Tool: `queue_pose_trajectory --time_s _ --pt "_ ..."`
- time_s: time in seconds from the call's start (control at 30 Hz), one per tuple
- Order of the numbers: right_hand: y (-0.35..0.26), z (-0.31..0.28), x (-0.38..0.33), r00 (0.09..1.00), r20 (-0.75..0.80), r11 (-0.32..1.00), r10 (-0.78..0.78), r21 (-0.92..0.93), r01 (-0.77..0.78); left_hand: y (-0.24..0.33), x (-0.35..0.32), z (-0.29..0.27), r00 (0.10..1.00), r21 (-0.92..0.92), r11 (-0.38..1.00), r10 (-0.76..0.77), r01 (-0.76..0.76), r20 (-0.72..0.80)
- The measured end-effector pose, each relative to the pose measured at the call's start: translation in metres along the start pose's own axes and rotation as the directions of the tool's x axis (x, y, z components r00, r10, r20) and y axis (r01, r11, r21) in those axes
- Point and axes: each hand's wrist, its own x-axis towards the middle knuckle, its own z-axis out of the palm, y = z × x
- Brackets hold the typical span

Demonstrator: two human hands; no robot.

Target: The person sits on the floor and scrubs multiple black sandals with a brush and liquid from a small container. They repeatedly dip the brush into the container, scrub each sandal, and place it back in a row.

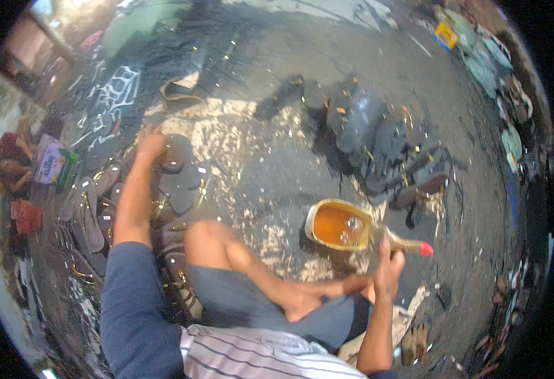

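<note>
Dusty grey floor (277, 170) filled the scene, streaked with pale patches and scraps. Up right sat a big heap of dark sandals (384, 148); over on the left, more dark soles (182, 183) lay spread out flat. Left hand (150, 142) was stretched far forward, fingers closed down on one sole at the edge of that spread. Between the two piles stood a tin of amber glue (340, 226). Right hand (389, 271) gripped a brush handle (409, 245), red-tipped, just beside the tin.
</note>
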Motion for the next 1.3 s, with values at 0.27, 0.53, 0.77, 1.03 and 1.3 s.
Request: queue_pose_trajectory --time_s 0.27,0.53,0.77,1.03,1.3 --pt "-0.01 0.084 0.059 0.732 0.314 0.682 -0.604 -0.271 0.679 0.02 -0.142 -0.17 0.855 -0.654 0.68 -0.076 -0.332 -0.513" --pt "-0.019 0.016 0.041 0.743 0.079 0.746 -0.665 0.111 0.656 0.121 -0.343 -0.2 0.995 -0.806 0.59 -0.057 -0.037 -0.086" --pt "0.01 -0.09 0.064 0.766 0.058 0.629 -0.64 -0.533 0.566 0.179 -0.352 -0.165 0.909 -0.426 0.815 0.274 -0.393 -0.315" --pt "-0.073 -0.033 -0.029 0.851 -0.322 0.608 -0.415 0.598 0.522 0.205 -0.311 -0.193 0.983 -0.951 -0.281 0.159 0.13 0.088" --pt "-0.073 0.097 -0.091 0.622 0.032 0.526 -0.783 0.569 0.633 0.3 -0.343 -0.215 0.938 -0.188 -0.921 0.348 0.342 0.001"
